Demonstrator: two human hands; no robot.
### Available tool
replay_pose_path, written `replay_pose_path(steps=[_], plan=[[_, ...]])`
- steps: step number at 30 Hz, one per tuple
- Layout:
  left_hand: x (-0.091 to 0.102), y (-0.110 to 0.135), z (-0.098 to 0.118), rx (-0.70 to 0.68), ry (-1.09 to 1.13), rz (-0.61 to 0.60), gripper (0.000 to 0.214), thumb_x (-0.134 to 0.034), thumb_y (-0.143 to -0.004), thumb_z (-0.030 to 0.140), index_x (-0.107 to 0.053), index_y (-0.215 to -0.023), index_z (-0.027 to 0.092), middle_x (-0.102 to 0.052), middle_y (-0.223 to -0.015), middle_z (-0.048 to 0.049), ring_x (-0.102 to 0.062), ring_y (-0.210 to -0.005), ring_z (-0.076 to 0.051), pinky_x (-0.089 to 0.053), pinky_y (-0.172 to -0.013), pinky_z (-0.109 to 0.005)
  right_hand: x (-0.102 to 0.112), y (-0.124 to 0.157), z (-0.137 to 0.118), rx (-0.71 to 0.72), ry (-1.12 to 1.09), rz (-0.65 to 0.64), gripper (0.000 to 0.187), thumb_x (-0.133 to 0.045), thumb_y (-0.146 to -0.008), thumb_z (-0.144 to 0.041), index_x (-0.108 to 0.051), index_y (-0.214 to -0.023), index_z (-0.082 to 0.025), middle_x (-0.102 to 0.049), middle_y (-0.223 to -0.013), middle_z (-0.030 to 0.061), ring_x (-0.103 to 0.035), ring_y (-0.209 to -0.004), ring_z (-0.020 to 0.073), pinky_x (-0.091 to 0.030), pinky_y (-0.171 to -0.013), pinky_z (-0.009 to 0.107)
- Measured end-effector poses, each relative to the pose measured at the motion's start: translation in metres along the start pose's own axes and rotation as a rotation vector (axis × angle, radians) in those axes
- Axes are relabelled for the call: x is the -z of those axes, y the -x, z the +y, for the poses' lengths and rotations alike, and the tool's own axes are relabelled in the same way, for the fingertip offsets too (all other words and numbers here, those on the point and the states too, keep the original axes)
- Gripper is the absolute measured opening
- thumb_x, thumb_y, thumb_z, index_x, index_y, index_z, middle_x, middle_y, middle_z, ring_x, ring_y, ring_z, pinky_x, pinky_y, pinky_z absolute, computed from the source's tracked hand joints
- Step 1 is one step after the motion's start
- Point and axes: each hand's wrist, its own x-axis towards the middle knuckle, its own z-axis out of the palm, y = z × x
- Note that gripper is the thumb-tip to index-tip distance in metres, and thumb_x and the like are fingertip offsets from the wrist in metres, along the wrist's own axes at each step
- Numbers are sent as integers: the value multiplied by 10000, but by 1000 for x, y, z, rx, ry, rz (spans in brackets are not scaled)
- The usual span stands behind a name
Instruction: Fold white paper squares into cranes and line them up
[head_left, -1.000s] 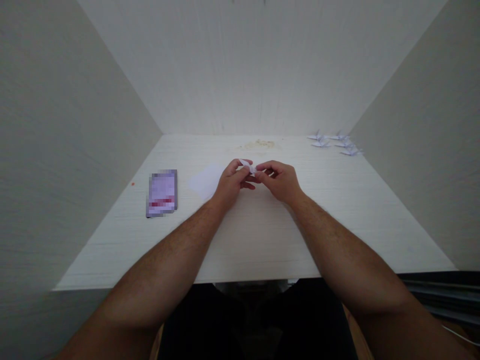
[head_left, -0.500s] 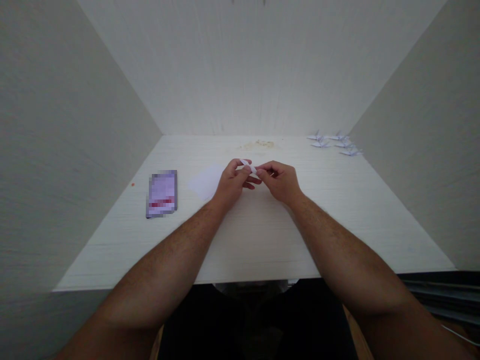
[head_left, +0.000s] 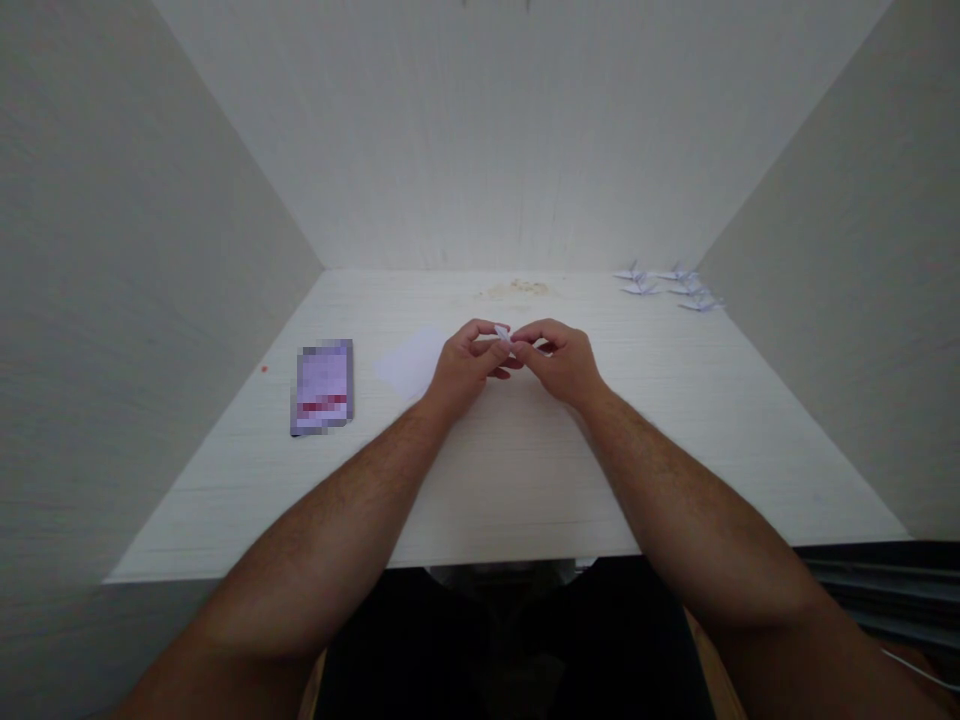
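Over the middle of the white table [head_left: 525, 470], my left hand [head_left: 466, 362] and my right hand [head_left: 561, 361] meet fingertip to fingertip. Both pinch a small folded piece of white paper [head_left: 503, 335] between thumbs and forefingers. Most of the paper is hidden by the fingers. A flat white sheet [head_left: 409, 362] lies on the table just left of my left hand.
A phone-sized purple card [head_left: 322, 386] lies at the left of the table. Several small folded paper cranes [head_left: 667, 284] stand at the far right corner. A pale stain [head_left: 517, 290] marks the far middle. White walls enclose the table on three sides.
The folded paper has been pressed smaller between my fingertips, and both hands have closed in slightly. The hands stay in the same spot.
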Motion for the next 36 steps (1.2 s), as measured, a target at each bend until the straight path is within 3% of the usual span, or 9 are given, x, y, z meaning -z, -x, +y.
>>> replay_pose_path(steps=[8, 19, 27, 33, 36], plan=[[1, 1, 1, -1, -16, 45, 356, -760, -745, 386, -604, -993, 183, -736, -794, -37, -718, -734, -171, -554, -622, -269, -2, 1, 3, -41, 22, -9, 141, -719, -783, -342, -740, -821, -208, -747, -827, 33, -655, -701, 144, -540, -691, 318], [-3, -1, -2, -89, -157, 129, 302, -747, -735, 337, -644, -970, 178, -727, -788, -27, -670, -683, -129, -542, -588, -238, -6, 2, 5, 19, 50, -16, 119, -652, -827, -293, -735, -848, -210, -756, -822, 21, -666, -696, 140, -540, -686, 302], [-6, 1, -1, -74, -246, 214, 266, -741, -747, 340, -665, -951, 188, -715, -763, -25, -677, -669, -138, -530, -569, -230, -8, 6, 4, 97, 265, -30, 175, -564, -881, -249, -718, -960, -226, -755, -851, 26, -656, -716, 142, -501, -690, 295], [-5, 0, -6, -108, -307, 220, 312, -759, -743, 391, -681, -968, 189, -722, -785, -37, -682, -689, -141, -516, -570, -219, -8, 5, 6, 76, 368, 0, 161, -555, -870, -254, -712, -873, -219, -718, -735, 14, -583, -602, 128, -435, -604, 283], [-6, 0, -4, -86, -278, 207, 264, -687, -804, 381, -691, -983, 187, -718, -783, -36, -692, -693, -149, -524, -566, -229, -6, 4, 8, 59, 388, 27, 154, -554, -852, -241, -706, -845, -211, -682, -683, 5, -550, -574, 123, -401, -575, 278]])
